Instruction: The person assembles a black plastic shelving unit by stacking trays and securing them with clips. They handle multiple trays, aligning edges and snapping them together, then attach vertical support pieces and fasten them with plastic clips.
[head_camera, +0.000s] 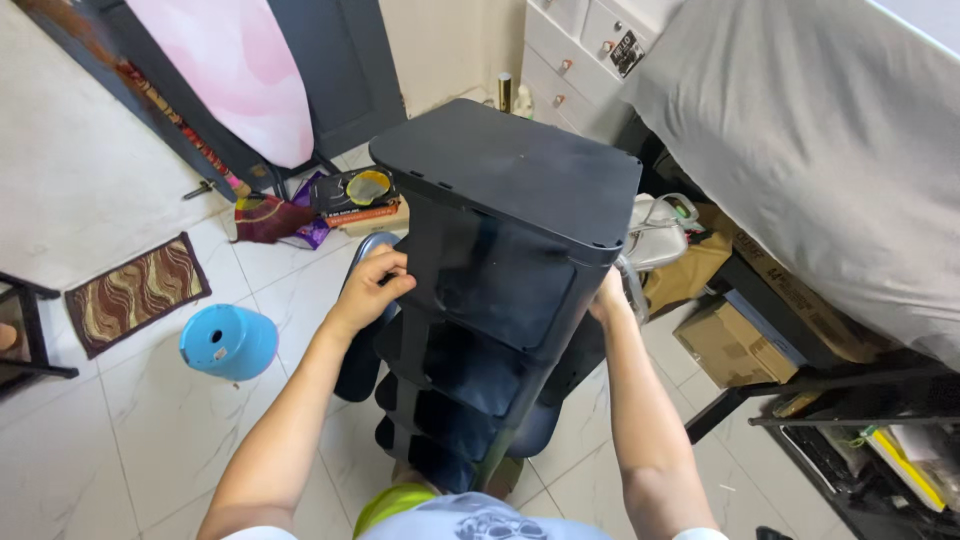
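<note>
Looking down at a tall black plastic shelf unit (500, 270), matte finish, boxy w/ rounded corners, flat top panel w/ a few dusty specks. Front has stacked open compartments going down, maybe 4, each w/ a scooped lip. It stands upright on the floor (150, 420), glossy white marble-look tiles, right btwn my arms and close in front of me.

My left hand (372, 285) is on the unit's left edge, fingers curled over the front of the upper section, so gripping it. My right hand (607, 297) is pressed to the right side, mostly tucked behind the corner, so can't tell if it's clenched or just flat against it.

Around: round blue plastic tub (228, 342) upside down on the tiles to the left, small brown wavy-pattern mat (135, 292) further left, brown cardboard boxes (735, 340) to the right under a bed w/ grey sheet (830, 130).
</note>
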